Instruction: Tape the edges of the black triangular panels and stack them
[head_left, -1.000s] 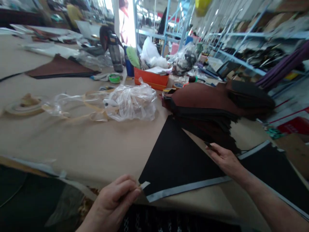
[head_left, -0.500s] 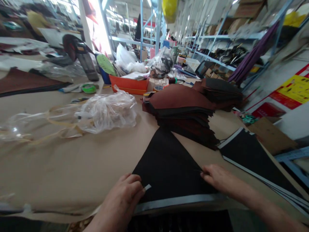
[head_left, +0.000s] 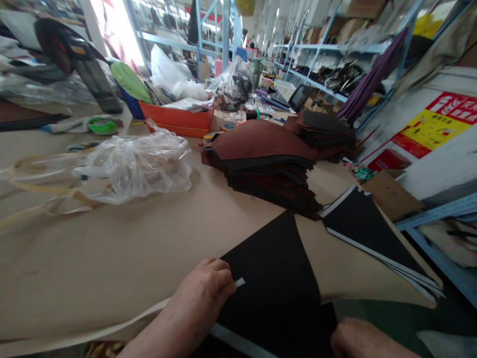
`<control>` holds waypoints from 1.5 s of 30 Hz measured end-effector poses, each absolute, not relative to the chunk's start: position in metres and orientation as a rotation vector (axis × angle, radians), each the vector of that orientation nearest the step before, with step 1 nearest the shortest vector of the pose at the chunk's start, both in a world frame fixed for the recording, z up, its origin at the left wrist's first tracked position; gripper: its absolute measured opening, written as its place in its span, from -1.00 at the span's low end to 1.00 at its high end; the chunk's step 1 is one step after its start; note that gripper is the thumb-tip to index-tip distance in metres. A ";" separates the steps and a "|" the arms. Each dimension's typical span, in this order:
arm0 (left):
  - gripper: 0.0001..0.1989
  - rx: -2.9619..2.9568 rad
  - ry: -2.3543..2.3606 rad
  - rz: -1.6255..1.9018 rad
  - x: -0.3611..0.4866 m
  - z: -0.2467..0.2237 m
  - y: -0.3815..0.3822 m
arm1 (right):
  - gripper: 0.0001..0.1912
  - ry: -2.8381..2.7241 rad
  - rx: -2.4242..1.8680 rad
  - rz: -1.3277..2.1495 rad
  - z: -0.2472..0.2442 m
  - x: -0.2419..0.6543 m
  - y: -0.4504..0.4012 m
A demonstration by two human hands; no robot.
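A dark triangular fabric panel (head_left: 274, 283) lies over the table's front edge, its narrow tip pointing away from me. A pale strip (head_left: 227, 338) runs along its near border. My left hand (head_left: 212, 286) is closed on the panel's left edge, thumb on top, and a short whitish tab (head_left: 240, 282) sticks out at the thumb tip. Low in the view, past the table edge, my right hand (head_left: 356, 338) is curled close to the panel's right side. It is slightly blurred, and what its fingers hold is hidden.
Beyond the panel sits a stack of brown and black pieces (head_left: 261, 144). More pale-edged dark panels (head_left: 372, 228) lie at right. A clear plastic bag (head_left: 137, 164), an orange box (head_left: 179, 119) and a green tape roll (head_left: 102, 125) occupy the left and back. Shelves (head_left: 335, 47) line the right.
My right hand has moved down, below the table edge. The dark panel has turned, its near side swinging down toward me, while my left hand keeps its grip. The view has shifted right.
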State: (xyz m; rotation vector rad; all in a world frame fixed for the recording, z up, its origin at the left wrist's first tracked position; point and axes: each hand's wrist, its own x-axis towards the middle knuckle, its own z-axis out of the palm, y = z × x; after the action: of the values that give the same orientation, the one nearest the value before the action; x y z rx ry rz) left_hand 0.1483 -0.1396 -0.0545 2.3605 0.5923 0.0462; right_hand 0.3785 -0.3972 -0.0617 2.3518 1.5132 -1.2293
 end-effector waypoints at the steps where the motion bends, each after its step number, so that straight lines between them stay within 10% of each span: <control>1: -0.72 2.339 0.606 0.063 0.148 -0.053 -0.140 | -0.85 1.478 2.377 -1.230 -0.053 0.383 -0.392; 17: -0.72 1.488 0.822 0.092 0.149 -0.034 -0.159 | -0.62 1.515 2.460 -0.355 -0.064 0.404 -0.294; 29: -0.72 1.517 0.690 0.228 0.158 -0.037 -0.168 | -0.80 1.645 2.570 -2.414 -0.026 0.340 -0.252; 45: -0.65 1.734 0.843 -0.194 0.170 -0.043 -0.151 | -0.87 1.921 2.705 -2.003 -0.034 0.377 -0.261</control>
State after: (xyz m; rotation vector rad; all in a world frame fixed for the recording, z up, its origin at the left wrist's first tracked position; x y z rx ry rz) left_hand 0.1699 -0.1508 -0.0427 1.7336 0.8427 -0.1945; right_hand 0.3770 -0.2608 -0.0344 2.7049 1.9212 -2.0026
